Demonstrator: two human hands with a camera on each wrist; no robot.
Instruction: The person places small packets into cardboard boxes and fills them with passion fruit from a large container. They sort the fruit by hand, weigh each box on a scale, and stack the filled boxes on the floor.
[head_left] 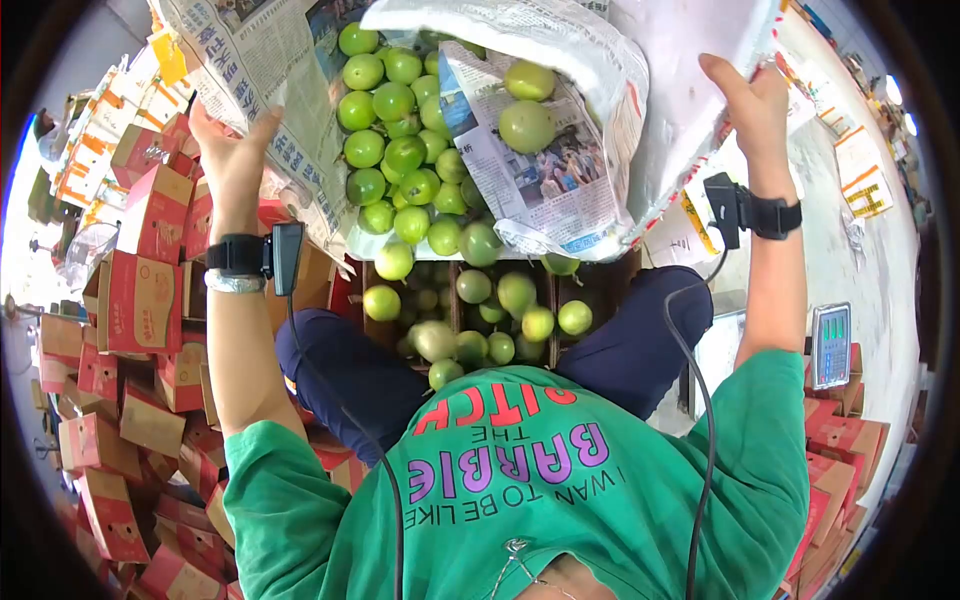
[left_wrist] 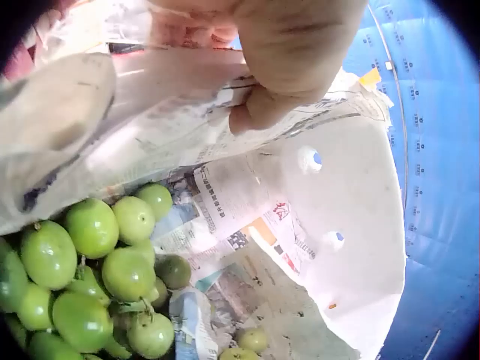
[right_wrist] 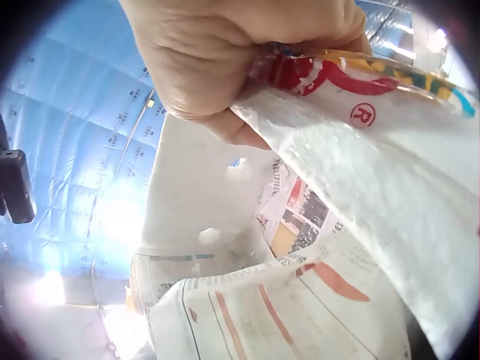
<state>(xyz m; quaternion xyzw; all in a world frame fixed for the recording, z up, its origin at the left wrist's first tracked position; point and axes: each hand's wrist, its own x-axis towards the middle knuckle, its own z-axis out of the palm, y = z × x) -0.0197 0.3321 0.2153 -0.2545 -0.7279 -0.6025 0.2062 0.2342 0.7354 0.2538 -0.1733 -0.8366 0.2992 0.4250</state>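
A white box (head_left: pixel 690 90), lined with newspaper (head_left: pixel 570 165), is tilted toward the person's lap. My left hand (head_left: pixel 235 160) grips its left wall, the thumb over the newspaper in the left wrist view. On the opposite side my right hand (head_left: pixel 755 115) holds the right wall, whose printed edge (right_wrist: pixel 322 75) shows in the right wrist view. Green passion fruits (head_left: pixel 395 102) are heaped along the left of the box and spill over its lower edge. Below, between the knees, more passion fruits (head_left: pixel 517 293) lie in a crate with a divider (head_left: pixel 454 297).
Red and brown cartons (head_left: pixel 150 305) are piled at the left, with more cartons (head_left: pixel 835 440) at the lower right. A scale display (head_left: pixel 830 345) stands to the right. Cables (head_left: pixel 690 350) run from both wrist cameras down over the green shirt (head_left: pixel 520 480).
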